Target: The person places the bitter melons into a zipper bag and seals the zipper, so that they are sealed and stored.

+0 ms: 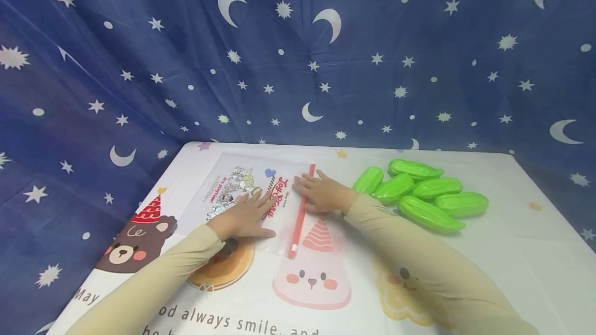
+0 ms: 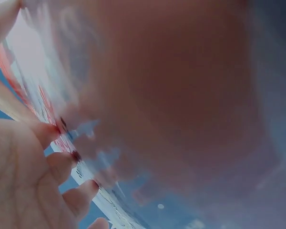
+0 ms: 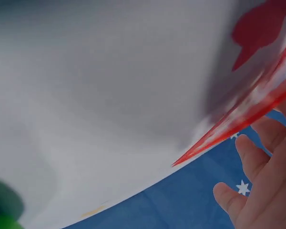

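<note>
A clear plastic bag [image 1: 284, 242] with printed cartoon figures and a red zip strip [image 1: 299, 221] lies flat on the table. My left hand [image 1: 247, 216] rests on the bag's middle with fingers spread. Across the upper part of the red strip lies my right hand [image 1: 321, 193], fingers extended over the bag's right edge. In the left wrist view the left hand's fingertips [image 2: 93, 185] touch the bag's surface. The right wrist view shows the red strip [image 3: 248, 117] beside the right hand [image 3: 267, 176]. Neither hand holds anything.
Several green ridged vegetable-shaped pieces [image 1: 430, 214] lie in a group right of the right hand, partly beside the right sleeve. The tablecloth [image 1: 512, 252] is white with printed cartoons. A blue curtain [image 1: 298, 66] with moons and stars hangs behind and at the left.
</note>
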A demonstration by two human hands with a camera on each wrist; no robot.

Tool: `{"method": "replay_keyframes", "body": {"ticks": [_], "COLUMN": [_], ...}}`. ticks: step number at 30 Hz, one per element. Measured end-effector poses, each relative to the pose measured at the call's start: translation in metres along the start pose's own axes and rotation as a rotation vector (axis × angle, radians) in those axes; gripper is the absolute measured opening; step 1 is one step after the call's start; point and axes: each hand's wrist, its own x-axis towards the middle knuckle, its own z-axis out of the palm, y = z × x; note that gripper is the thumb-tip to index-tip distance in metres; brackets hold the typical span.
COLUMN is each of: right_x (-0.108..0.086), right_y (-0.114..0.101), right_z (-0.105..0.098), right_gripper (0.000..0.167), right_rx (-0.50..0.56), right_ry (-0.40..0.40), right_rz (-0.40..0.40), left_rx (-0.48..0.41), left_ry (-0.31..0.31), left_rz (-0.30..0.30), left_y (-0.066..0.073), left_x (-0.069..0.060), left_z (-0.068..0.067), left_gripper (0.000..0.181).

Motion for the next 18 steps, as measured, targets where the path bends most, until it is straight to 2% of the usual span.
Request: {"method": "replay_keyframes", "body": {"ticks": [5,9,15,18], "right_x": [0.005,0.01,0.016,0.017], "right_y": [-0.004,-0.007,-0.008,-0.008], "right_z": [0.0,-0.002,-0.004,-0.004], "right_gripper": [0.059,0.058,0.053,0.051], "right_rx": [-0.022,-0.048,-0.143,-0.188], "right_ry": [0.001,0.027,0.137,0.182], "right_rz": [-0.037,-0.05,-0.059,-0.038], "left_rx": [-0.012,-0.01,-0.013,-0.006], "left_ry": [-0.006,-0.01,-0.007,0.002], "left_rz": [0.028,0.025,0.04,0.039], "left_y": [0.002,0.004,0.004,0.004], "left_x": [-0.004,-0.007,-0.01,-0.012], "left_z": [0.0,-0.002,-0.004,-0.005], "left_gripper": [0.088,0.088,0.089,0.089]}}
